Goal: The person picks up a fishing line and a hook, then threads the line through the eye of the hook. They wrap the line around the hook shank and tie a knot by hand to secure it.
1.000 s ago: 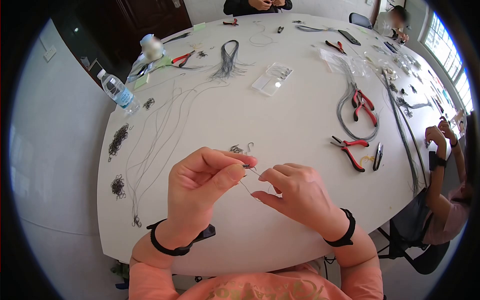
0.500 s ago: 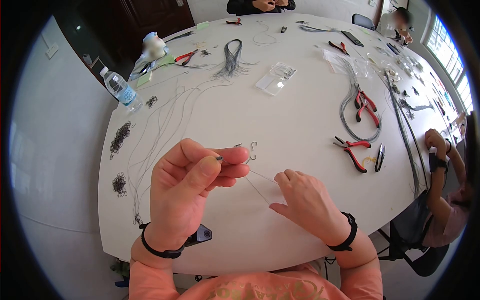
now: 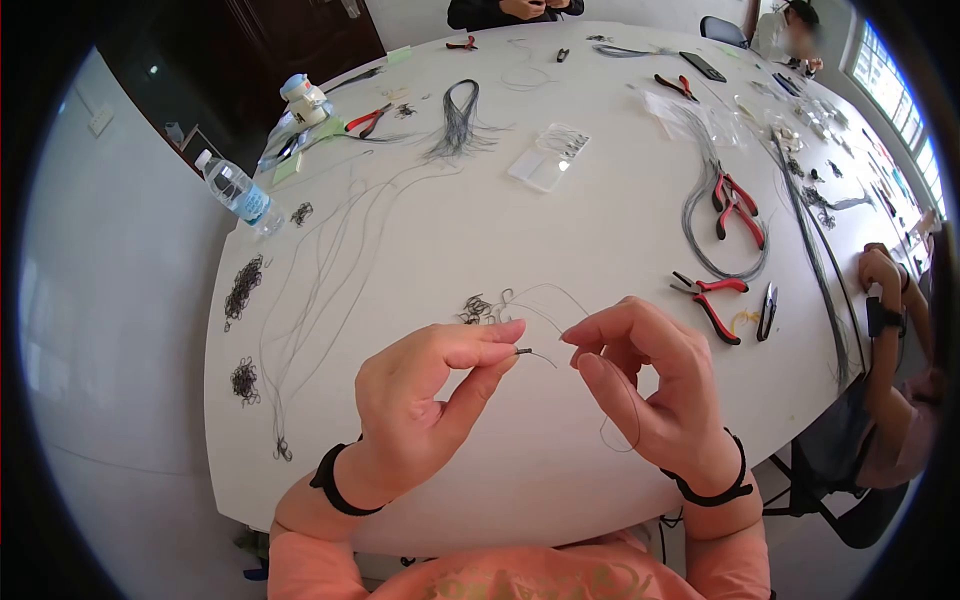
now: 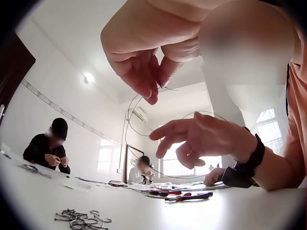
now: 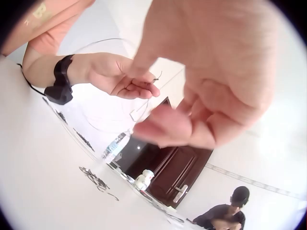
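My left hand (image 3: 430,395) pinches a small dark fish hook (image 3: 523,351) between thumb and fingertips; most of the hook is hidden by them. A short end of thin line (image 3: 545,359) sticks out to the right of it. More of this line loops in the air between the hands, well seen in the left wrist view. Beside it, my right hand (image 3: 655,390) has its thumb and fingers spread apart, with line passing close to them. Just beyond the left fingertips lies a small pile of fish hooks (image 3: 478,308) on the table (image 3: 450,250).
Two more heaps of hooks (image 3: 243,290) and several tied lines (image 3: 325,280) lie at left, near a water bottle (image 3: 240,195). Red-handled pliers (image 3: 715,300), clippers (image 3: 768,312) and a coil of line (image 3: 688,230) are at right. A clear box (image 3: 550,157) sits farther back. Other people sit around the table.
The left hand rose slightly left, then came back right and lower, still pinching the hook. The right hand, earlier drawing on the line, has lifted and its fingers have parted.
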A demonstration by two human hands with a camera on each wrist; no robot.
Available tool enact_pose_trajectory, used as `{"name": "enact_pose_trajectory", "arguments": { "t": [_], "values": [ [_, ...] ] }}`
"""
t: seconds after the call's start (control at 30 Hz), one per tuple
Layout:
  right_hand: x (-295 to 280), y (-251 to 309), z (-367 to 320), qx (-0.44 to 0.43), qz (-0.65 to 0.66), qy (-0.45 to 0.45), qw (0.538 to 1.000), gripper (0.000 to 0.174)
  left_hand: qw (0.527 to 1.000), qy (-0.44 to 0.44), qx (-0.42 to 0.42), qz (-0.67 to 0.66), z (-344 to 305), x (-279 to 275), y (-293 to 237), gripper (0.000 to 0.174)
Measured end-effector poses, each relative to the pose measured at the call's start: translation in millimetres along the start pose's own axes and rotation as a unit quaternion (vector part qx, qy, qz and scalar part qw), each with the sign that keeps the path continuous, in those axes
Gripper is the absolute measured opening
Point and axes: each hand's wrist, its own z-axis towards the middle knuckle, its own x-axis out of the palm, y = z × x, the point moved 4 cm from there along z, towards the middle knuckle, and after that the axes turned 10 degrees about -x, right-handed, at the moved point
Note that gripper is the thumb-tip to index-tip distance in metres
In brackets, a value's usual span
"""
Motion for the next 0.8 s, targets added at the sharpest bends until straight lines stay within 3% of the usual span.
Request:
{"name": "enact_pose_trajectory", "arguments": {
  "t": [0.07, 0.17, 0.23, 0.27, 0.33, 0.37, 0.43, 0.47, 0.53, 0.63, 0.8],
  "values": [
    [0.9, -0.6, -0.7, 0.003, 0.024, -0.006, 1.000, 0.015, 0.999, 0.003, 0.024, 0.022, -0.4, 2.2, -1.8, 0.018],
    [-2.6, 1.1, 1.1, -0.017, -0.059, -0.007, 0.998, 0.018, 0.998, -0.005, 0.049, 0.029, -1.2, 3.2, -3.7, 0.019],
    [-2.3, -2.4, -1.8, -0.041, -0.145, 0.111, 0.982, 0.023, 0.998, -0.011, 0.053, 0.026, -1.2, 3.1, -4.3, 0.019],
    [-6.2, -7.6, -7.6, -0.044, -0.144, 0.111, 0.982, 0.023, 0.998, -0.017, 0.057, 0.021, -1.4, 2.4, -4.6, 0.019],
    [-2.9, -25.0, -21.6, 0.051, -0.207, 0.239, 0.947, 0.027, 0.998, -0.014, 0.052, 0.016, -2.3, 2.6, -2.5, 0.019],
    [-2.3, -26.9, -20.8, 0.050, -0.206, 0.238, 0.948, 0.027, 0.999, -0.010, 0.047, 0.009, -1.9, 2.9, -1.7, 0.019],
    [-11.4, -5.9, -0.7, -0.039, -0.282, 0.042, 0.958, 0.021, 0.999, -0.007, 0.045, 0.010, -1.5, 3.1, -2.3, 0.019],
    [-12.8, 0.3, 0.9, -0.038, -0.282, 0.041, 0.958, 0.021, 0.999, -0.005, 0.042, 0.009, -1.6, 3.4, -2.6, 0.019],
    [-18.4, 5.7, 2.6, 0.020, -0.091, -0.015, 0.996, 0.011, 0.999, -0.001, 0.037, 0.014, -2.4, 4.0, -4.7, 0.019],
    [-1.3, 4.4, 1.6, -0.018, 0.021, -0.012, 1.000, 0.004, 0.999, 0.006, 0.039, 0.023, -4.1, 7.3, -6.7, 0.020],
    [10.8, 2.4, -1.2, 0.017, 0.096, 0.009, 0.995, 0.006, 0.997, 0.007, 0.070, 0.040, -4.9, 8.6, -8.8, 0.022]
  ]
}}
